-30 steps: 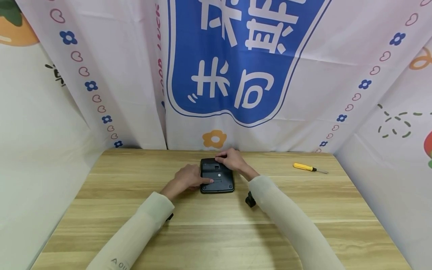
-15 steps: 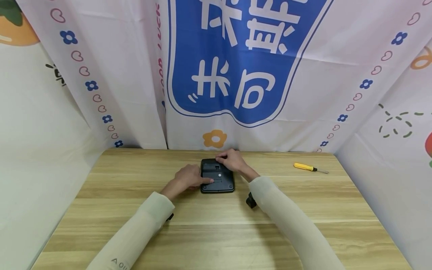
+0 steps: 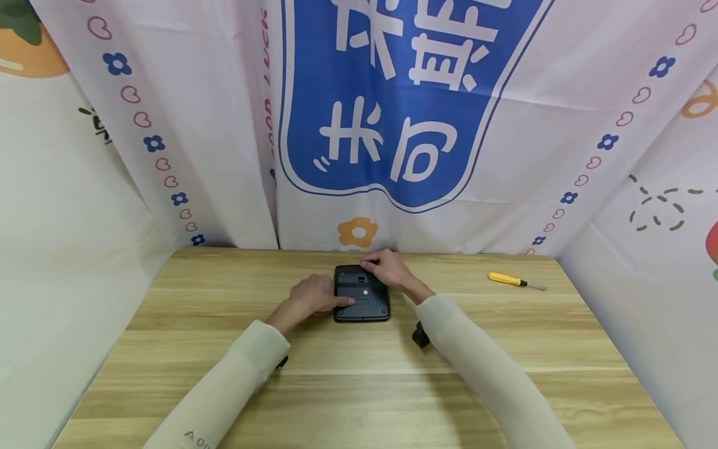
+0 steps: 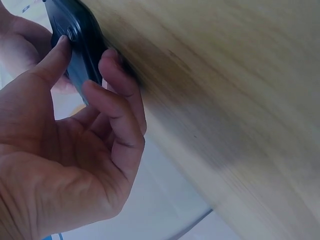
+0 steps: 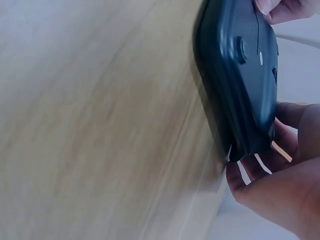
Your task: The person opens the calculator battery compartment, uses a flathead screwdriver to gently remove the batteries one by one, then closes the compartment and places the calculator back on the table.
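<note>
A black calculator (image 3: 367,308) lies back side up near the table's far edge, with round feet and a small white dot on its back. My left hand (image 3: 314,293) grips its left side, the thumb laid over the back and the fingers curled at the edge. At the far end, my right hand (image 3: 388,268) holds the top edge between thumb and fingers. In the right wrist view the right fingers reach beneath that end of the calculator (image 5: 240,85). Its front face is hidden.
A yellow-handled screwdriver (image 3: 507,278) lies on the right part of the wooden table (image 3: 359,380). A printed white curtain (image 3: 314,231) hangs just behind the far edge. A black wrist camera (image 3: 421,335) shows under the right sleeve.
</note>
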A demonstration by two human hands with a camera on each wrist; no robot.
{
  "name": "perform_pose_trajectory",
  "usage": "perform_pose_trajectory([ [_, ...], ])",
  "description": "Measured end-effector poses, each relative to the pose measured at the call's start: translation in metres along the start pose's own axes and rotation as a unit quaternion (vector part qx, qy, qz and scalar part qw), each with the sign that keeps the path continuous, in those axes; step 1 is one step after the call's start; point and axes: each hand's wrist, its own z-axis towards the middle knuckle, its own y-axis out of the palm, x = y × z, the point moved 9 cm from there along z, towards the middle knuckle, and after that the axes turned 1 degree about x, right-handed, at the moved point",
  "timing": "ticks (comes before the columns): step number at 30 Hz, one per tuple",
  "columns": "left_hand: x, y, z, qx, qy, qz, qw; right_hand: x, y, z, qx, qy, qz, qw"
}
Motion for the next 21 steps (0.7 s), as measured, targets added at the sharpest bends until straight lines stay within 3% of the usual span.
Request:
perform_pose_trajectory([
  [6, 0.002, -0.006, 0.003, 0.033, 0.004, 0.035, 0.9988, -0.001, -0.004, -0.002, 0.001, -0.019, -0.005, 0.9998],
  [12, 0.006, -0.015, 0.001, 0.083, 0.024, 0.007, 0.9963, -0.004, -0.006, -0.003, -0.005, -0.041, -0.028, 0.9987],
  [17, 0.013, -0.019, -0.002, 0.115, 0.049, -0.004, 0.9922, -0.015, -0.006, -0.006, -0.022, -0.101, -0.057, 0.9930],
  [21, 0.016, -0.018, -0.001, 0.114, 0.060, -0.007, 0.9917, -0.024, -0.005, -0.010, -0.035, -0.156, -0.092, 0.9828],
])
